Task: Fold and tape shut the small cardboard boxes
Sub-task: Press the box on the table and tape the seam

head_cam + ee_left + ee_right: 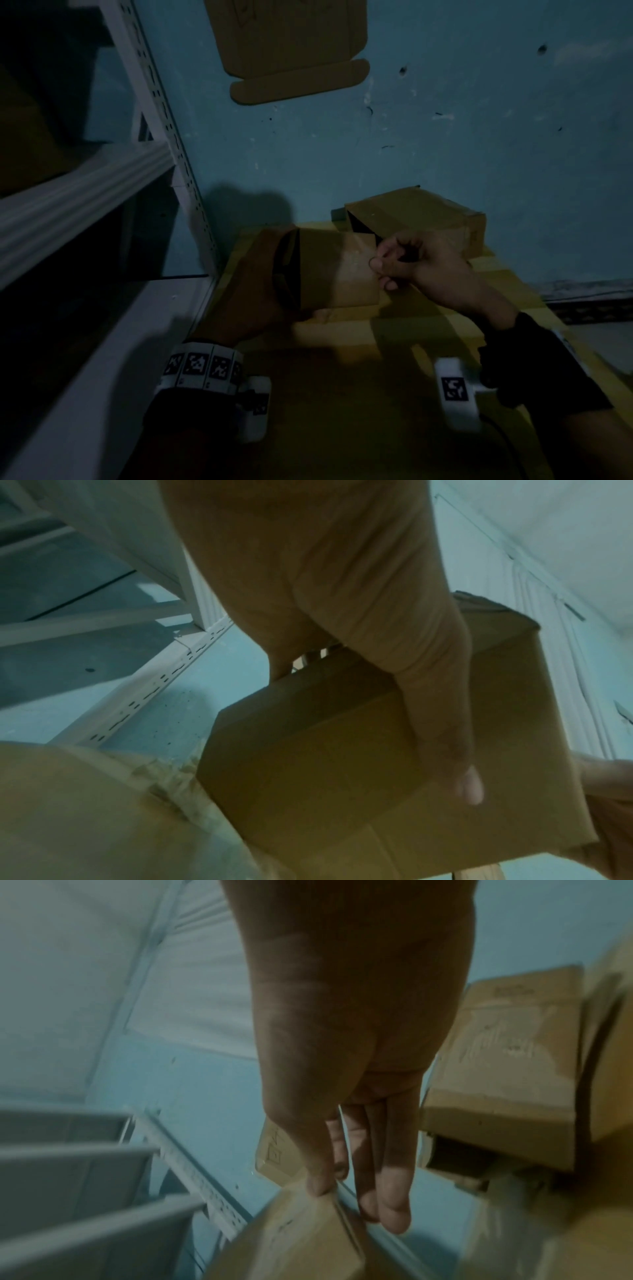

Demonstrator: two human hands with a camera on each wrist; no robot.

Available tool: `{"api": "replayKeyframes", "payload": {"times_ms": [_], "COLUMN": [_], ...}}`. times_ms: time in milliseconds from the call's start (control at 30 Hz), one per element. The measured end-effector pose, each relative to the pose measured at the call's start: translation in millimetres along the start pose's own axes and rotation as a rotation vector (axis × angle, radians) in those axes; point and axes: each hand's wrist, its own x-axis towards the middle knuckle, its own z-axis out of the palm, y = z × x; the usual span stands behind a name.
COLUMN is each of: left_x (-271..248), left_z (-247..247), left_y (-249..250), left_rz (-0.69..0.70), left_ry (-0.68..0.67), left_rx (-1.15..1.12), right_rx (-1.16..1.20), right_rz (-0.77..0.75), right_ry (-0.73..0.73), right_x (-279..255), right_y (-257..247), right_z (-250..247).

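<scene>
A small brown cardboard box (339,270) lies on its side over the yellow table (342,346). My left hand (257,284) grips its left end, with the thumb (445,723) laid along the near face of the box (308,750). My right hand (404,263) pinches the right edge of the box between thumb and forefinger. In the right wrist view the right hand (342,1150) has its thumb on the edge of the box (301,1231). A dark ring-like shape (286,270) sits by my left hand; the light is too dim to tell what it is.
A second, larger cardboard box (428,216) with an open left end stands just behind, against the blue wall. A flat cardboard blank (294,51) is up on that wall. White metal shelving (89,192) stands close on the left. A tan blurred mass with crinkled film (103,804) lies by my left wrist.
</scene>
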Motion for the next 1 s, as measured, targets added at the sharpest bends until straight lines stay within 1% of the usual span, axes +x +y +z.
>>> {"api": "replayKeyframes", "payload": {"times_ms": [33, 100, 133, 167, 367, 533, 633, 800, 867, 900, 933, 1000], "left_x": [0.2, -2.1, -3.2, -2.7, 0.3, -0.7, -2.1, -1.7, -2.1, -2.3, -2.4, 0.0], "left_z": [0.6, -1.1, -3.5, -4.3, -7.8, -9.4, -8.9, -10.8, -11.0, -10.7, -11.1, -12.9], "left_y": [-1.8, -2.9, -3.9, -7.6, -6.9, -2.7, -0.7, -0.8, -0.3, -2.0, -2.4, -1.4], "left_rz": [-0.007, -0.006, -0.027, -0.019, -0.006, -0.012, 0.005, 0.043, 0.038, 0.021, 0.008, -0.005], "left_ry": [-0.03, -0.023, -0.037, -0.054, -0.056, -0.07, -0.053, -0.056, -0.061, -0.063, -0.068, -0.076], "left_rx": [-0.093, -0.228, -0.254, -0.274, -0.234, -0.256, -0.237, -0.241, -0.288, -0.309, -0.3, -0.186], "right_rx": [0.046, 0.116, 0.142, 0.161, 0.12, 0.013, -0.054, -0.221, -0.342, -0.363, -0.324, -0.111], "right_rz": [0.019, 0.044, 0.054, 0.061, 0.076, 0.071, 0.058, 0.059, 0.015, 0.0, -0.016, -0.023], "right_ry": [0.018, 0.055, 0.077, 0.102, 0.231, 0.231, 0.25, 0.216, 0.152, 0.11, 0.071, 0.045], "right_x": [0.1, 0.2, 0.2, 0.0, 1.4, 0.7, 0.2, 1.5, 2.0, 1.8, 1.7, 0.7], "right_y": [-1.5, -3.6, -4.1, -4.0, 4.0, 6.6, 8.3, 7.5, 7.2, 6.7, 7.0, 5.8], "right_z": [0.6, 0.1, -0.7, -1.9, -2.6, 3.0, 4.4, 3.5, 0.8, 0.3, -0.6, 0.0]}}
